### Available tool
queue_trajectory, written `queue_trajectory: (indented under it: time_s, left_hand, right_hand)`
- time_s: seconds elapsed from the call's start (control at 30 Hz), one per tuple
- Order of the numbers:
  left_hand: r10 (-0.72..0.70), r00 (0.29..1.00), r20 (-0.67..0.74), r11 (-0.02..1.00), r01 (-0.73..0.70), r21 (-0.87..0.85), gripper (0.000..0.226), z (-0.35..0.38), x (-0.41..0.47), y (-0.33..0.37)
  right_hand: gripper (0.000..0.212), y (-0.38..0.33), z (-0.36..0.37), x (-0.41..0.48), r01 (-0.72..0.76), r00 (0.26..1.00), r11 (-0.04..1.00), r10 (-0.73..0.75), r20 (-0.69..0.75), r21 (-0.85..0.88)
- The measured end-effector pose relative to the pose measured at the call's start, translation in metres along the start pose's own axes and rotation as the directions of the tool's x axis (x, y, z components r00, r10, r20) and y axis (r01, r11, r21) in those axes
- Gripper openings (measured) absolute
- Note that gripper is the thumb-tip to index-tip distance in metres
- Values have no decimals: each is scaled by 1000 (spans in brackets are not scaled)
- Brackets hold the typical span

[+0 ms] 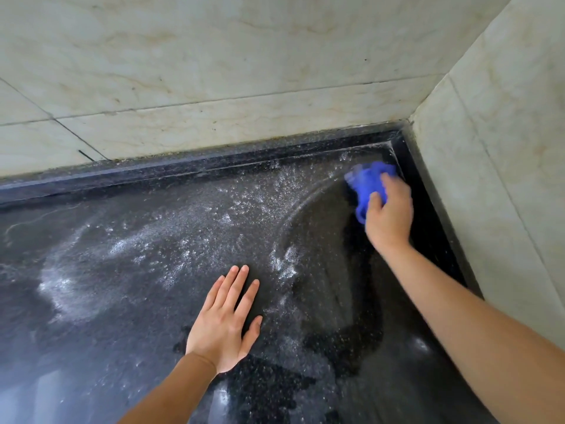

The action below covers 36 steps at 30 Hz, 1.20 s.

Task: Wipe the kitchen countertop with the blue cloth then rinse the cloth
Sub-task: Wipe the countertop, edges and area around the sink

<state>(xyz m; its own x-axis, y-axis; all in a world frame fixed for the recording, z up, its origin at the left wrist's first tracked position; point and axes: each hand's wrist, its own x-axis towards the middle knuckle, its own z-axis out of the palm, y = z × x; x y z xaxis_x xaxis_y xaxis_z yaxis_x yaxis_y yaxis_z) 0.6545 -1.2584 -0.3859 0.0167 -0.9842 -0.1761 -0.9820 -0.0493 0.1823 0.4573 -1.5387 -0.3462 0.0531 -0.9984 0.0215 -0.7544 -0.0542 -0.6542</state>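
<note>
The dark speckled desk point(122, 316) runs into a corner point(396, 145) where two pale marbled tiled walls, the back wall point(214, 71) and the side wall point(504, 148), meet. The blue cloth point(367, 182) lies bunched on the desk just short of that corner, almost touching the raised black ledge point(214, 168) that borders the desk along both walls. The right hand point(389, 215) sits on top of the cloth on the side away from the corner, its fingers curled over the fabric and grasping it. Both cloth and fingers are blurred, so the exact grip cannot be made out. The left hand point(224, 322) is well away from the corner, towards the near side of the desk, laid palm down with straight, slightly spread fingers, released and holding nothing. Whitish wet streaks and specks point(183, 228) cover much of the desk between the left hand and the back ledge. A curved line of them arcs out from the corner, with darker, cleaner stone on the side of the arc nearer the right forearm point(458, 316).
</note>
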Motion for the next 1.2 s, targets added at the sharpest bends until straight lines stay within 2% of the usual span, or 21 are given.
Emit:
queue_trajectory:
  time_s: [0.07, 0.17, 0.3, 0.43, 0.5, 0.57, 0.63, 0.67, 0.7, 0.77, 0.8, 0.83, 0.9, 0.93, 1.0, 1.03, 1.1, 1.2]
  left_hand:
    - [5, 1000, -11, 1000, -6, -11, 61, 0, 0, 0]
    - [8, 1000, -26, 1000, -9, -14, 60, 1, 0, 0]
    - [12, 999, -48, 1000, -13, -16, 60, 4, -1, -1]
    - [8, 998, -65, 1000, -9, -13, 60, 5, 0, -2]
    - [6, 998, -67, 1000, -6, -7, 60, 5, -1, -1]
    - [4, 998, -56, 1000, -5, -14, 60, 4, -1, -1]
    - [1, 998, -55, 1000, -1, -10, 60, 3, -1, -1]
    - [0, 998, -56, 1000, 0, -7, 60, 3, -1, 0]
    - [-1, 998, -57, 1000, 0, -10, 60, 3, -1, 0]
    - [-1, 998, -67, 1000, 0, -19, 59, 3, -1, 0]
    - [0, 998, -70, 1000, -2, -22, 59, 3, -1, 0]
    - [1, 997, -72, 1000, -3, -25, 59, 3, -1, -1]
    - [0, 997, -74, 1000, -2, -23, 60, 4, -1, -1]
    - [0, 997, -72, 1000, -2, -22, 60, 4, -1, -1]
    - [0, 997, -74, 1000, -2, -22, 60, 5, -1, -2]
    - [0, 997, -77, 1000, -2, -26, 60, 5, -1, -2]
    - [0, 996, -88, 999, -3, -36, 59, 4, -1, -2]
    - [0, 995, -95, 999, -3, -32, 59, 4, -1, -3]
  right_hand:
    - [56, 10, 5, 20, -98, 995, 977, 103, 17, -189]
    - [58, 18, 25, 35, -15, 996, 914, 47, 71, -406]
    - [53, 12, 38, 75, 44, 997, 911, -13, 78, -411]
    - [55, -6, 49, 79, -58, 998, 930, 59, -10, -362]
    - [57, -29, 64, 57, -34, 999, 946, 43, 20, -323]
    - [58, -58, 88, 19, 151, 984, 954, -120, 130, -261]
    - [57, -93, 114, -24, 349, 906, 929, -299, 299, -127]
    - [54, -109, 123, -41, 395, 850, 918, -355, 388, -24]
    - [51, -122, 128, -50, 382, 799, 920, -378, 467, 92]
    - [49, -137, 121, -45, 203, 749, 933, -344, 567, 298]
    - [49, -135, 111, -35, 108, 777, 926, -306, 550, 363]
    - [48, -128, 99, -24, 42, 840, 917, -247, 482, 396]
    - [45, -96, 77, 3, -49, 966, 950, -34, 257, 308]
    - [44, -78, 69, 13, -92, 986, 981, 65, 150, 174]
    - [60, -62, 71, 17, -169, 980, 975, 182, 80, -146]
    - [69, -66, 82, 11, -143, 981, 955, 170, 87, -259]
    - [72, -87, 114, -9, 14, 992, 938, 30, 122, -347]
    - [57, -122, 146, -44, 316, 937, 904, -251, 243, -286]
